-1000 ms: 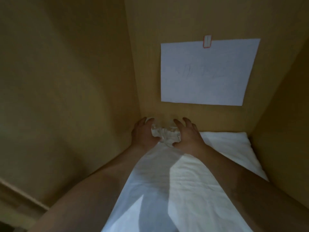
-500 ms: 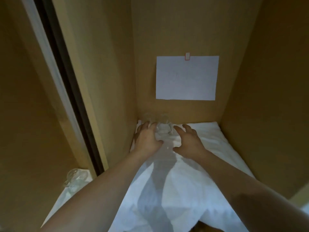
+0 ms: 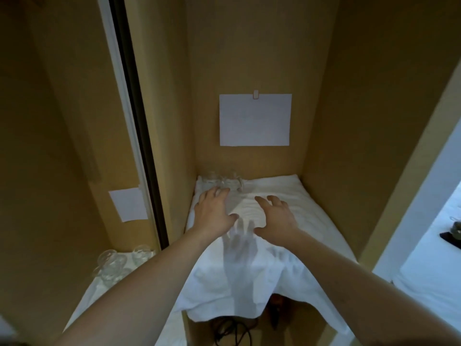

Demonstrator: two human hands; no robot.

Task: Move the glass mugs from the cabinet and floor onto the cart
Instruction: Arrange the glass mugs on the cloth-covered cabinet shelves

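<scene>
Near: cables under the draped cloth. Lower left, a mug cluster on the adjoining shelf. Mid: right hand spread wide above the cloth, holding nothing. Left hand flat, fingers loose, tips at, possibly touching, the back-corner mugs. Far: paper on the back wall.

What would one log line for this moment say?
left hand: open, fingertips at clear glass mugs | right hand: open, above white cloth | mugs: back left cabinet corner
</scene>
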